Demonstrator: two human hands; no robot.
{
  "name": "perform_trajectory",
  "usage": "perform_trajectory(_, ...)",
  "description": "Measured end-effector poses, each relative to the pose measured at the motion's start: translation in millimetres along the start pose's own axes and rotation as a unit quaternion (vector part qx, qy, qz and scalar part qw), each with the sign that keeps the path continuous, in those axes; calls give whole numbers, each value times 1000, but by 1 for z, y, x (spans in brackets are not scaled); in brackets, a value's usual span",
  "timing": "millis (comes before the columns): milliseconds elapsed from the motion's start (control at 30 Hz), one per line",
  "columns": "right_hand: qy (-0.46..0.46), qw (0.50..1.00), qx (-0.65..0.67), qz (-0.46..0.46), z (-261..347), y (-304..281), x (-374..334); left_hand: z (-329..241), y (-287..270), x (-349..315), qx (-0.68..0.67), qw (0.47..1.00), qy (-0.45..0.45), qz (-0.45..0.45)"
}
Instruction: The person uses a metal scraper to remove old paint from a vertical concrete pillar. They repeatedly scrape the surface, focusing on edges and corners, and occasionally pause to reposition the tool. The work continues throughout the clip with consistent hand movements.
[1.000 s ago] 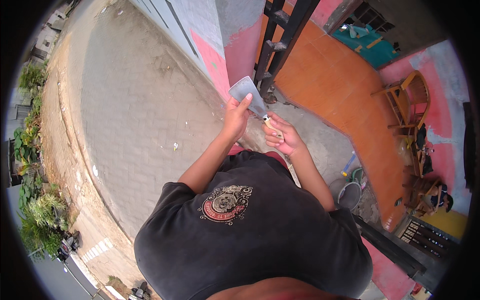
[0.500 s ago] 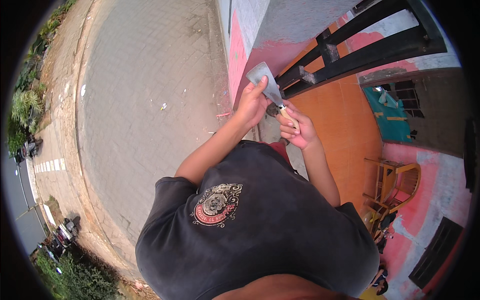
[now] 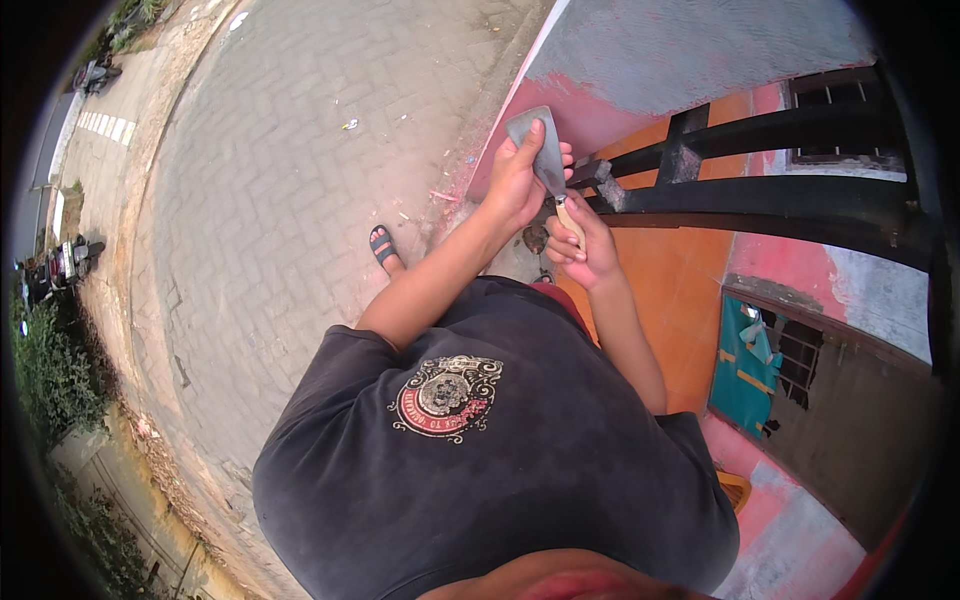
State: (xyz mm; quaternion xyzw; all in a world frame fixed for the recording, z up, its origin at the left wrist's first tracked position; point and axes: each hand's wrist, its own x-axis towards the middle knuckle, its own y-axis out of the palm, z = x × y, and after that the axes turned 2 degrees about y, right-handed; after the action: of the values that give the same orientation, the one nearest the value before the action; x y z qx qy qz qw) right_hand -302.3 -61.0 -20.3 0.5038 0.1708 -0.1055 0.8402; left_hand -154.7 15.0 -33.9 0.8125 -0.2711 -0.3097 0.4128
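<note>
Our right hand (image 3: 583,243) clenches the wooden handle of a putty knife (image 3: 540,155); our left hand (image 3: 520,180) pinches its metal blade, held beside the black railing (image 3: 760,130).

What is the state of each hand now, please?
Left hand: closed on the blade of the scraper.
Right hand: closed around the scraper's wooden handle.

Grey scraper (image 3: 533,140) — black fence (image 3: 760,195).
</note>
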Motion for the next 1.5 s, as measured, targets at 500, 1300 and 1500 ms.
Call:
perform_trajectory(500, -48, 996, 28, 72, -36, -31, 72, -23, -14, 22, 111, 992, 68, 3)
perform_trajectory(1300, 1, 969, 120, 217, -43, -27, 111, -53, 2, 16, 139, 978, 154, -18)
perform_trajectory(1500, -8, 977, -66, 203, 11, 44, 126, -116, 14, 22, 64, 961, 268, 10)
